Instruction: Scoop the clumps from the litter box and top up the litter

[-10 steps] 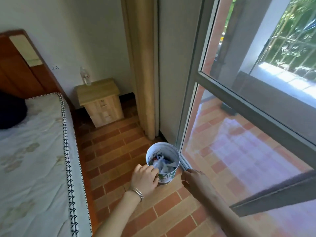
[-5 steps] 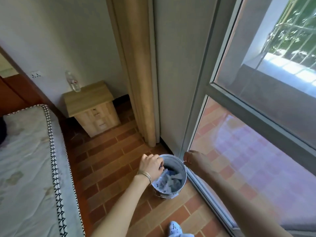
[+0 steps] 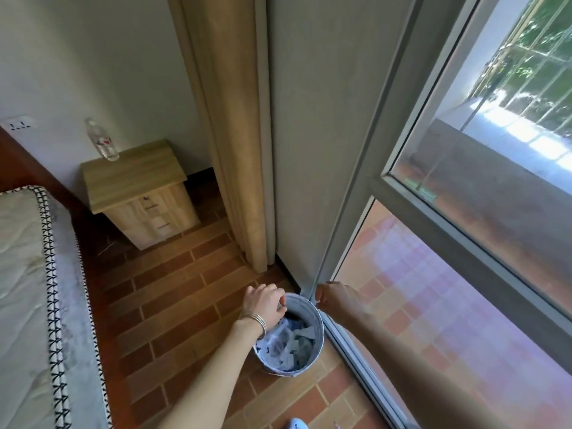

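A small round white waste bin (image 3: 319, 331) stands on the tiled floor beside the sliding door's track. Inside it lies crumpled white and blue paper in a thin bag (image 3: 291, 343). My left hand (image 3: 265, 305), with bangles on the wrist, has its fingers curled over the bin's far left rim. My right hand (image 3: 335, 297) pinches the far right rim, close to the door frame. No litter box, scoop or litter is in view.
A bed (image 3: 28, 305) fills the left side. A wooden nightstand (image 3: 139, 193) with a plastic bottle (image 3: 100, 140) stands against the wall. A beige curtain (image 3: 235, 150) hangs behind the bin. The glass sliding door (image 3: 448, 305) runs along the right. A light shoe tip (image 3: 297, 424) shows at the bottom.
Both hands have moved from the bin's near side to its far rim, one on each side, and closed there. My view has shifted forward over the bin.
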Demonstrator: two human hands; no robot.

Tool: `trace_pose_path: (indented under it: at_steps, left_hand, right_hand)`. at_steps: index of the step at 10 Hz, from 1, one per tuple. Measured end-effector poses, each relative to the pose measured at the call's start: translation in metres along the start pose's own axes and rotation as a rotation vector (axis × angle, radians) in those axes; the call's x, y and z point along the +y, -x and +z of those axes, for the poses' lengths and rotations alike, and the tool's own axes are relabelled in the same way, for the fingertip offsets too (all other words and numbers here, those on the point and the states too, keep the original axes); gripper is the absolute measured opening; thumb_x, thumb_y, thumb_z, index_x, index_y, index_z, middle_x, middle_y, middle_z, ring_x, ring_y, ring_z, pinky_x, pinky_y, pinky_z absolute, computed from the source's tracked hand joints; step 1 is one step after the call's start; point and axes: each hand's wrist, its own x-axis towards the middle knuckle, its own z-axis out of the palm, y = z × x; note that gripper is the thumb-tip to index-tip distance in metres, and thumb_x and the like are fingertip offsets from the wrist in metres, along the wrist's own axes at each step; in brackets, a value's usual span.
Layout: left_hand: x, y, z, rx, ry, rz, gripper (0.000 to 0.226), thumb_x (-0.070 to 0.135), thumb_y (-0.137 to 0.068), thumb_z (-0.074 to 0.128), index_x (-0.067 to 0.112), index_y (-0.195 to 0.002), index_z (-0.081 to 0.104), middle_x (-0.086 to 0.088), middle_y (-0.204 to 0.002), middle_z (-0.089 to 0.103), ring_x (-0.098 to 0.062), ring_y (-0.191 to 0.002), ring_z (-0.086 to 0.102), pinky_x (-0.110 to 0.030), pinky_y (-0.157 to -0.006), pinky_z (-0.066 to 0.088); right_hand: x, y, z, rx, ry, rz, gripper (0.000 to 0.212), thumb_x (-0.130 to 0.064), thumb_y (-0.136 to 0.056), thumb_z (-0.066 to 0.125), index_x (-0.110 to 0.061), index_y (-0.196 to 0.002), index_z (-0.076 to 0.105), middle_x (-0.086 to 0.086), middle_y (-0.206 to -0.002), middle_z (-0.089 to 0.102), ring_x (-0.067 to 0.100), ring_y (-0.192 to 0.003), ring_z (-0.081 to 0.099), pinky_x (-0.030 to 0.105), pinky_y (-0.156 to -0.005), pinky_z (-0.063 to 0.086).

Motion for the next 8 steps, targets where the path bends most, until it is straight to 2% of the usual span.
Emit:
trace_pose_path:
  at_steps: [2, 4, 6, 8]
  left_hand:
    - [-0.016, -0.013, 0.004, -0.123, 0.009, 0.019, 0.018, 0.040, -0.087, 0.056, 0.031, -0.102, 0.061, 0.006, -0.114, 0.057, -0.016, -0.113, 0.049, -0.034, -0.088, 0.034]
    - [-0.030, -0.016, 0.006, -0.259, 0.027, 0.062, 0.028, 0.043, -0.088, 0.057, 0.033, -0.114, 0.060, 0.005, -0.125, 0.052, -0.016, -0.120, 0.044, -0.036, -0.095, 0.032]
    - [-0.038, -0.014, -0.007, -0.235, 0.028, 0.086, 0.029, 0.041, -0.089, 0.056, 0.033, -0.117, 0.059, 0.006, -0.125, 0.052, -0.016, -0.120, 0.044, -0.035, -0.095, 0.032]
    - [-0.045, -0.010, -0.014, -0.188, -0.023, 0.121, 0.028, 0.038, -0.092, 0.050, 0.033, -0.118, 0.058, 0.006, -0.125, 0.053, -0.016, -0.118, 0.044, -0.035, -0.095, 0.034]
  right_hand:
    - [-0.006, -0.016, 0.008, -0.026, -0.040, 0.047, 0.015, -0.032, -0.077, 0.067, -0.029, -0.090, 0.060, 0.001, -0.096, 0.067, 0.027, -0.087, 0.064, 0.028, -0.064, 0.043]
    - [-0.012, -0.021, 0.019, -0.043, -0.053, 0.090, 0.024, -0.039, -0.074, 0.070, -0.033, -0.095, 0.061, -0.005, -0.096, 0.068, 0.023, -0.084, 0.064, 0.031, -0.068, 0.053]
    - [-0.022, -0.019, 0.016, -0.027, -0.095, 0.105, 0.022, -0.033, -0.076, 0.065, -0.033, -0.098, 0.062, -0.003, -0.101, 0.067, 0.023, -0.087, 0.064, 0.030, -0.069, 0.051]
    - [-0.028, -0.003, 0.005, 0.028, -0.076, 0.062, 0.030, -0.029, -0.086, 0.057, -0.024, -0.115, 0.060, 0.003, -0.116, 0.063, 0.025, -0.101, 0.060, 0.034, -0.081, 0.051]
